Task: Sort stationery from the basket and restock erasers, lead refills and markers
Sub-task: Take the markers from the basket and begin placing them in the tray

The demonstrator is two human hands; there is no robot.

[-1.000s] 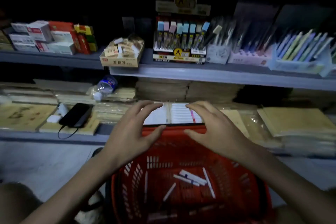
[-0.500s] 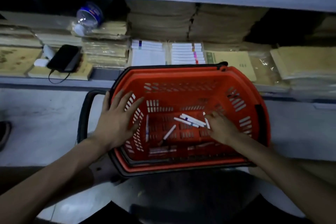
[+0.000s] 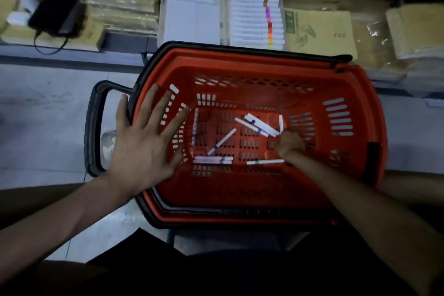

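Note:
A red plastic basket (image 3: pixel 348 94) with black handles sits in front of me, below the shelf. On its floor lie several white markers (image 3: pixel 260 125) with coloured bands, scattered at angles. My left hand (image 3: pixel 144 142) lies flat with spread fingers on the basket's left rim and inner wall. My right hand (image 3: pixel 289 143) is down inside the basket, fingers curled at the lower end of a cluster of markers near the right side. Whether it grips one is hidden by the hand's back.
Behind the basket the low shelf holds two open boxes of white markers (image 3: pixel 255 19), stacks of wrapped brown paper (image 3: pixel 120 5) and a black phone (image 3: pixel 56 12) with a cable at the left. Grey floor (image 3: pixel 48 113) lies left of the basket.
The view has tilted down from the shelves onto the basket. Both hands left the far rim: the left went to the left rim, the right reached down among the markers.

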